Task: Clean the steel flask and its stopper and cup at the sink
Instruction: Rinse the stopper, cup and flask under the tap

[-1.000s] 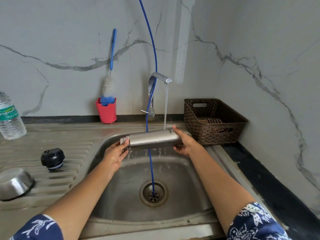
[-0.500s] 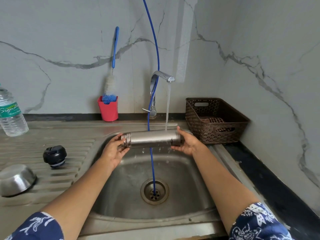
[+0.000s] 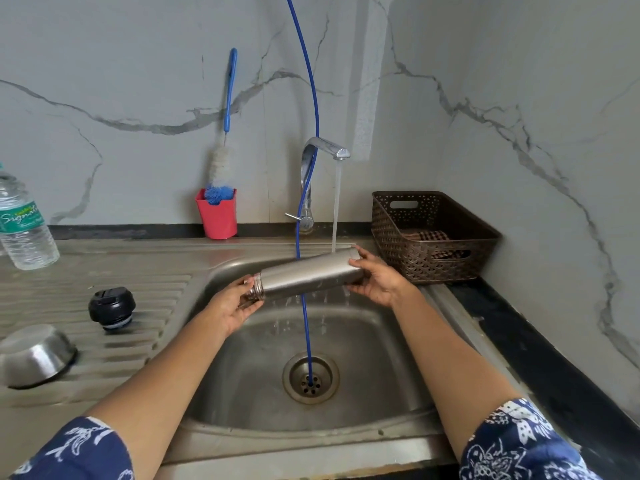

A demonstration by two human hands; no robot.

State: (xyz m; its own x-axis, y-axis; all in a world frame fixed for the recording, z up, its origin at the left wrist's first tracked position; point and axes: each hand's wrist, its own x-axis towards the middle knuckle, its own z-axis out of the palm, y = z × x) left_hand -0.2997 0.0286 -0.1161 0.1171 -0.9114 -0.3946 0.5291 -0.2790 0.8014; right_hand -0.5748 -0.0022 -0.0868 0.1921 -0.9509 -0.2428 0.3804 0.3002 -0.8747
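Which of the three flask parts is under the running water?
The steel flask, held sideways between the left hand and the right hand. The black stopper and upturned steel cup sit on the drainboard.

One head-worn wide-angle view looks forward and down, close over the sink (image 3: 381,358), facing the wall (image 3: 138,81)

My sleeves (image 3: 519,445) are navy with white flowers. The flask (image 3: 308,276) is brushed silver, the stopper (image 3: 111,308) black, the cup (image 3: 36,355) shiny steel. Red holder (image 3: 217,216), blue-and-white brush (image 3: 221,168), blue hose (image 3: 313,81), brown lattice-patterned basket (image 3: 415,261), grey-veined white wall (image 3: 104,64)
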